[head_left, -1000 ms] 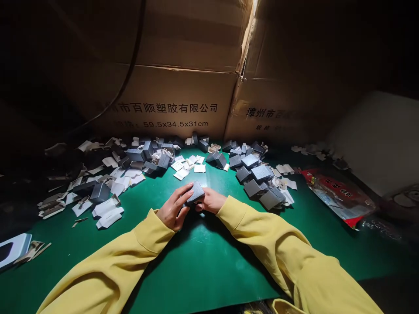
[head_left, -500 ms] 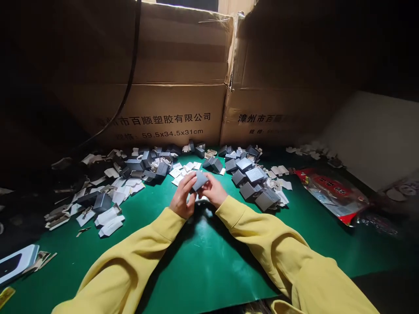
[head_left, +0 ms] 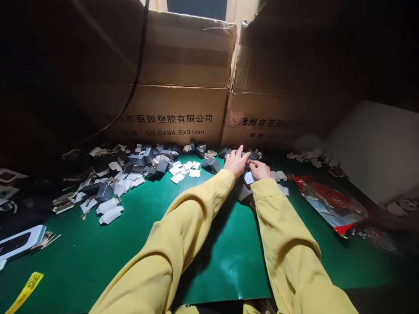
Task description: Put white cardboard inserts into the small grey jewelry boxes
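Note:
Both my arms, in yellow sleeves, stretch forward over the green mat point(head_left: 212, 244). My left hand point(head_left: 236, 162) rests on a heap of small grey boxes point(head_left: 244, 191) near the cartons, fingers curled and one finger raised. My right hand point(head_left: 260, 170) lies just to its right, its fingers pinched toward the left hand over the same heap. What sits between the fingers is hidden among the boxes. A white flat card piece point(head_left: 248, 178) shows under my right wrist.
More grey boxes point(head_left: 144, 159) and white flat card pieces point(head_left: 183, 170) litter the mat's left and back. Two big cardboard cartons point(head_left: 176, 104) point(head_left: 278, 113) wall off the rear. A red packet point(head_left: 327, 196) lies right, a white tray point(head_left: 19, 242) and yellow tag point(head_left: 26, 290) lie left.
Both hands held one grey box near the mat's middle, lifted it, then moved forward and right onto the right-hand heap. The box is no longer distinct in my hands.

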The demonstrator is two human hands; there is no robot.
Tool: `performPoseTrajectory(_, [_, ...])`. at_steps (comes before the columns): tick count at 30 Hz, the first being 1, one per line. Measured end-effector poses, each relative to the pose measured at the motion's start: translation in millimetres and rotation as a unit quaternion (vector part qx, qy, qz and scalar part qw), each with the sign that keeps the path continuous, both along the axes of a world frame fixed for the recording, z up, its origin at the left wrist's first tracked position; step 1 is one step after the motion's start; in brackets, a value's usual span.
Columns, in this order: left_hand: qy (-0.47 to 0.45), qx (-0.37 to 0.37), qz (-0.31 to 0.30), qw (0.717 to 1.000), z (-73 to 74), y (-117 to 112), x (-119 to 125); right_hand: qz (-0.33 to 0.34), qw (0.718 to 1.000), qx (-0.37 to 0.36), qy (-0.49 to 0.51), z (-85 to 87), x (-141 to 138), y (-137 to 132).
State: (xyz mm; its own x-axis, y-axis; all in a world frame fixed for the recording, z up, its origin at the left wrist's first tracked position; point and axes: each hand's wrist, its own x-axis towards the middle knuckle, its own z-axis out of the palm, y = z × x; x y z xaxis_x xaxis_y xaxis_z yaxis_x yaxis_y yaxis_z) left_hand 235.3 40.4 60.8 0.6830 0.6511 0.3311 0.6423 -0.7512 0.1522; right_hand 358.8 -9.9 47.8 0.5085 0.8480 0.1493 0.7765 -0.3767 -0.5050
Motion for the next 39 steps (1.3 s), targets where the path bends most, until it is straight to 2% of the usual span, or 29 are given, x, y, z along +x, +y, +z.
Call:
performPoseTrajectory(2, [0.003,-0.029,0.011,1.0,1.9,2,7,0.033,0.999,-0.022,-0.029,-0.4,5,0])
performPoseTrajectory(4, [-0.036,-0.024,0.021,0.999,3.7,1,8,0.055,0.995,0.006,-0.086,6.5,5,-4])
performPoseTrajectory(6, [-0.091,0.008,0.037,0.995,1.9,-3,-1,0.045,0.988,0.062,-0.138,18.2,-4,-11])
performPoseTrajectory(8, [-0.121,0.044,0.042,0.991,-7.2,-8,-26,0.049,0.974,0.147,-0.167,27.4,-26,-18])
performPoseTrajectory(10, [-0.119,0.073,0.037,0.99,-23.5,-14,-67,0.11,0.949,0.246,-0.161,25.3,-63,-24])
performPoseTrajectory(12, [-0.101,0.093,0.044,0.99,-42.5,-21,-120,0.208,0.927,0.291,-0.114,8.4,-109,-29])
performPoseTrajectory(13, [-0.086,0.107,0.045,0.99,-50.6,-25,-149,0.258,0.922,0.276,-0.082,-4.1,-132,-31])
performPoseTrajectory(15, [-0.068,0.143,0.084,0.984,-59.3,-34,-209,0.348,0.912,0.218,-0.011,-30.5,-170,-33])
performPoseTrajectory(17, [-0.068,0.183,0.127,0.973,-55.6,-40,-264,0.391,0.899,0.192,0.042,-49.4,-191,-30])
performPoseTrajectory(19, [-0.085,0.202,0.205,0.954,-42.6,-44,-313,0.347,0.905,0.217,0.112,-56.3,-199,-22])
performPoseTrajectory(20, [-0.103,0.201,0.285,0.932,-35.2,-45,-333,0.325,0.91,0.218,0.139,-56.4,-199,-17])
performPoseTrajectory(23, [-0.121,0.145,0.521,0.832,-21.0,-43,-380,0.312,0.921,0.155,0.175,-52.7,-202,-1])
performPoseTrajectory(24, [-0.105,0.112,0.562,0.813,-20.6,-41,-390,0.31,0.925,0.136,0.174,-52.2,-204,3])
performPoseTrajectory(25, [-0.085,0.07,0.577,0.81,-22.1,-39,-398,0.304,0.929,0.125,0.167,-52.5,-206,5])
performPoseTrajectory(27, [-0.062,-0.007,0.564,0.823,-28.3,-35,-407,0.301,0.935,0.124,0.138,-54.9,-210,7])
performPoseTrajectory(28, [-0.065,-0.02,0.552,0.831,-31.4,-33,-409,0.31,0.935,0.124,0.117,-56.6,-212,6])
performPoseTrajectory(30, [-0.098,0.016,0.537,0.838,-35.0,-33,-410,0.335,0.931,0.118,0.081,-59.4,-213,3])
performPoseTrajectory(32, [-0.141,0.091,0.52,0.838,-34.3,-33,-408,0.353,0.927,0.105,0.072,-60.9,-212,0])
performPoseTrajectory(34, [-0.173,0.138,0.472,0.853,-31.7,-34,-401,0.365,0.922,0.091,0.091,-60.9,-211,-3])
performPoseTrajectory(36, [-0.194,0.137,0.381,0.894,-31.6,-35,-388,0.37,0.916,0.085,0.132,-60.4,-211,-6])
performPoseTrajectory(39, [-0.184,0.069,0.165,0.967,-42.2,-42,-353,0.363,0.893,0.095,0.25,-60.0,-213,-9])
